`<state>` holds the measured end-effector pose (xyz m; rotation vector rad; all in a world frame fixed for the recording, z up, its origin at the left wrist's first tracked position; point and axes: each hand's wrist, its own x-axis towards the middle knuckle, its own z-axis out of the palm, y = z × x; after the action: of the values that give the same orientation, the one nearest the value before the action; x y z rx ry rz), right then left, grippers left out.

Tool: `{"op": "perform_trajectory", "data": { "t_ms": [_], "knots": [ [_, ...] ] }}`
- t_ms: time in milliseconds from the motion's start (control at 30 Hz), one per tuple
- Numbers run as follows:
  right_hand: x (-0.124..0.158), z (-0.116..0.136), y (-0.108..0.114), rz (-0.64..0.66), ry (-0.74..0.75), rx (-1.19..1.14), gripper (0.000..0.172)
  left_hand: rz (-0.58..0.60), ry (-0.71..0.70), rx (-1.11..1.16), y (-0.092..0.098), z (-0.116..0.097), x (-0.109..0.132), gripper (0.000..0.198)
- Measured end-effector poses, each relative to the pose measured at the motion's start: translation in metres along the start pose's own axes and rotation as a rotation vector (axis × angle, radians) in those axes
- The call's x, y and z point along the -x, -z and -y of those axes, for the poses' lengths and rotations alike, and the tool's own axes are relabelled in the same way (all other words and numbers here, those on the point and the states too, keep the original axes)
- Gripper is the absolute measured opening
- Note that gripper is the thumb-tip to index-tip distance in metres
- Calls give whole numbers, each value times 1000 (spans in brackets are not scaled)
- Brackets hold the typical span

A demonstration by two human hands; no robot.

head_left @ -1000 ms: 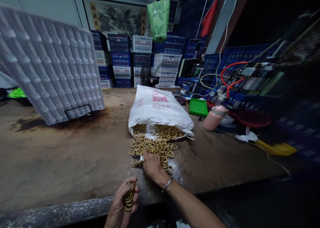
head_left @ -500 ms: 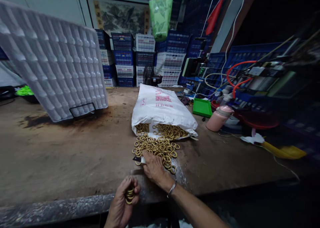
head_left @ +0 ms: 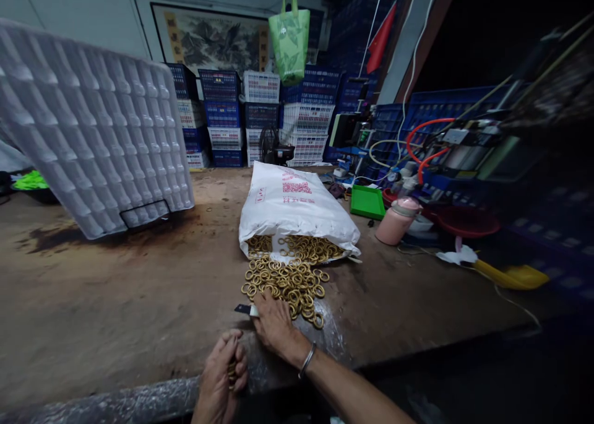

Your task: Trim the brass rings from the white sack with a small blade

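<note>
My left hand (head_left: 218, 371) is closed around several brass-coloured rings (head_left: 232, 372) near the table's front edge. My right hand (head_left: 277, 328), a metal bangle on its wrist, reaches to the near left side of a pile of loose rings (head_left: 290, 283). From its thumb side sticks a small knife (head_left: 242, 309) with a dark blade and a white part, held in that hand. Its fingertips touch the rings; whether they pinch any is hidden. Behind the pile lies a white sack (head_left: 297, 207) with red print, its mouth open towards me and more rings inside.
Left on the wooden table (head_left: 139, 306) stands a tilted translucent moulded tray (head_left: 106, 133) beside a black wire frame. To the right are a green tray (head_left: 367, 202), a pink bottle (head_left: 396, 221) and a machine with orange hoses (head_left: 464, 145). Stacked crates (head_left: 225, 114) line the back.
My left hand has closed more tightly over its rings, so fewer show. My right hand stays at the pile with the knife. The whole view has shifted slightly.
</note>
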<state>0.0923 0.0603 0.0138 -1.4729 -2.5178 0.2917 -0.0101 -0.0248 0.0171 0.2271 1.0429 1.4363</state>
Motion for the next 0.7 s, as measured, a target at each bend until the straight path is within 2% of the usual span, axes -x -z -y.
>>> {"op": "perform_trajectory", "data": {
  "t_ms": [167, 300, 400, 500, 600, 700],
  "knots": [
    [4, -4, 9, -16, 73, -127, 30, -85, -72, -148, -4, -2, -3, 48],
    [2, -12, 14, 30, -58, -479, 11, -134, -212, -323, -5, -3, -6, 46],
    [3, -19, 14, 120, -167, -858, 2, -101, -358, -459, -10, -4, -7, 39],
    [9, -21, 16, 243, -244, -1156, 3, -22, -415, -493, -17, -3, -5, 30],
    [16, -20, 22, 367, -338, -1309, 7, 79, -427, -536, -20, -2, -3, 22],
    [21, -17, 31, 420, -371, -1310, 5, 129, -451, -605, -18, 1, -3, 15]
  ]
}}
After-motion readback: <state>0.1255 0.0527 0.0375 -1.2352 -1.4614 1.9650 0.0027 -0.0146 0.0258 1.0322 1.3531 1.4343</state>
